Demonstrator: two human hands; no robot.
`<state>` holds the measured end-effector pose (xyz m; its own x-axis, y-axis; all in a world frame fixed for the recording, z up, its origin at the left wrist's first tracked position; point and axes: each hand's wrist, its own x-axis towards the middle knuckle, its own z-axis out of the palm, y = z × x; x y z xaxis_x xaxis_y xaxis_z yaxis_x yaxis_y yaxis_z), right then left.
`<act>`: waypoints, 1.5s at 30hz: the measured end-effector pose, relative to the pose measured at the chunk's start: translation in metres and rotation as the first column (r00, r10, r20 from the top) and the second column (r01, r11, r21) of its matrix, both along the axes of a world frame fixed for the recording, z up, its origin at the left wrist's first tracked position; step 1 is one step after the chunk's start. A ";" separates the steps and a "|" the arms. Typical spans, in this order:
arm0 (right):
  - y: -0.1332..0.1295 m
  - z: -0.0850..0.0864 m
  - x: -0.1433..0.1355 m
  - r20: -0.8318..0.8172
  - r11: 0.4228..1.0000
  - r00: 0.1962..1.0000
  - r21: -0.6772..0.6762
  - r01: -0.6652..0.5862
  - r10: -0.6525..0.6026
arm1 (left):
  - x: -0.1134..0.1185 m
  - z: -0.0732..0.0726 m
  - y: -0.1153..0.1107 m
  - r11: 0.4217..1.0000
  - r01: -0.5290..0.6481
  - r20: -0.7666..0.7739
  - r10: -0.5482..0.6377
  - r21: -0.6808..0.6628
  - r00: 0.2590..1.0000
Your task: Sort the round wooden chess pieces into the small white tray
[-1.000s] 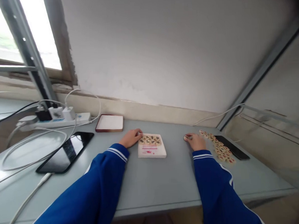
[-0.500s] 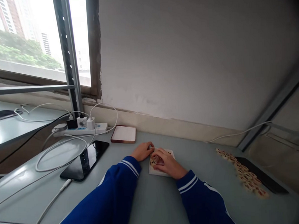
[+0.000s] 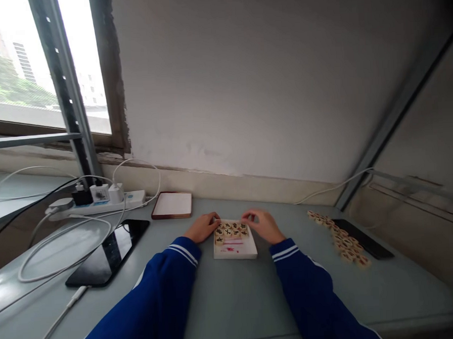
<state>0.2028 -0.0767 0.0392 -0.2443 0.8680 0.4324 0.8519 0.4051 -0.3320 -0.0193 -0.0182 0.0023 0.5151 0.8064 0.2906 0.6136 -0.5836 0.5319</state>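
Two blue-sleeved arms reach fwd over a grey table (image 3: 233,300), the biggest thing in view; its near edge and left end are cut off by the frame. Behind it, a pale wall and a window w/ a dark metal frame at upper left.

On the table's left: a black tablet (image 3: 107,251) lying flat, screen dark, w/ a white cable (image 3: 55,312) plugged into its near end. Behind it, a white power strip (image 3: 99,202) w/ several chargers, wires looping off to the left. Near the wall, a flat white-faced box lid w/ a dark red rim (image 3: 171,204).

Centre: a small white box (image 3: 235,245), the back part filled w/ round pale game pieces (image 3: 231,230) bearing dark marks; marks too small to read. A pink smear or print shows on the bare front part.

Left hand (image 3: 202,226) rests at the box's back-left corner, fingers curled against it; can't tell if it pinches a piece. Right hand (image 3: 263,224) sits at the back-right corner, thumb and forefinger narrowly pinched just over the pieces; whether they hold one is hidden.

Far right: a loose row of more pieces (image 3: 340,239) beside a black phone (image 3: 363,238), partly blurred.
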 end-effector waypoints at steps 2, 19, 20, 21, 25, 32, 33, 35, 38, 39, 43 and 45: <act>0.007 0.000 0.045 0.061 0.930 0.935 0.136 0.340 -0.350 | 0.000 0.000 0.001 1.000 0.014 -0.001 -0.014 -0.005 1.000; -0.003 -0.031 0.158 0.422 0.367 0.334 -0.002 0.930 -0.843 | 0.001 -0.001 0.003 1.000 0.014 -0.017 -0.014 -0.002 1.000; -0.005 -0.029 0.153 0.438 0.399 0.368 -0.022 0.917 -0.820 | 0.001 -0.001 0.003 1.000 0.013 -0.017 -0.013 0.000 1.000; -0.008 -0.027 0.148 0.451 0.431 0.401 -0.040 0.901 -0.797 | 0.001 -0.001 0.003 1.000 0.011 -0.015 -0.011 0.004 1.000; -0.018 -0.024 0.131 0.484 0.541 0.499 -0.062 0.839 -0.719 | 0.001 0.000 0.001 1.000 0.005 -0.019 -0.005 0.000 1.000; -0.013 -0.037 0.133 0.434 0.624 0.575 -0.036 0.780 -0.694 | 0.001 0.000 0.000 1.000 0.004 -0.023 -0.004 0.014 1.000; -0.012 -0.038 0.135 0.437 0.636 0.587 -0.044 0.771 -0.682 | 0.001 -0.001 0.000 1.000 0.003 -0.024 -0.003 0.015 1.000; -0.011 -0.039 0.137 0.441 0.659 0.607 -0.047 0.751 -0.661 | 0.001 -0.001 0.000 1.000 0.000 -0.027 0.000 0.015 1.000; -0.014 -0.038 0.138 0.411 0.658 0.590 0.032 0.753 -0.695 | 0.001 -0.002 0.000 1.000 -0.007 -0.028 0.008 0.012 1.000; -0.016 -0.037 0.139 0.395 0.630 0.558 0.074 0.773 -0.730 | 0.001 -0.002 0.000 1.000 -0.009 -0.029 0.009 0.008 1.000; -0.019 -0.036 0.140 0.353 0.551 0.513 0.006 0.835 -0.782 | 0.001 -0.002 0.000 1.000 -0.018 -0.030 0.018 0.003 0.999; -0.018 -0.033 0.134 0.292 0.617 0.619 -0.113 0.779 -0.729 | 0.001 -0.002 0.000 1.000 -0.015 -0.025 0.015 0.006 1.000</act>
<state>0.3371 -0.0950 0.0062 0.4824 0.8420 0.2416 0.8757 -0.4695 -0.1124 -0.0180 -0.0178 0.0000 0.5105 0.8121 0.2828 0.6352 -0.5778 0.5125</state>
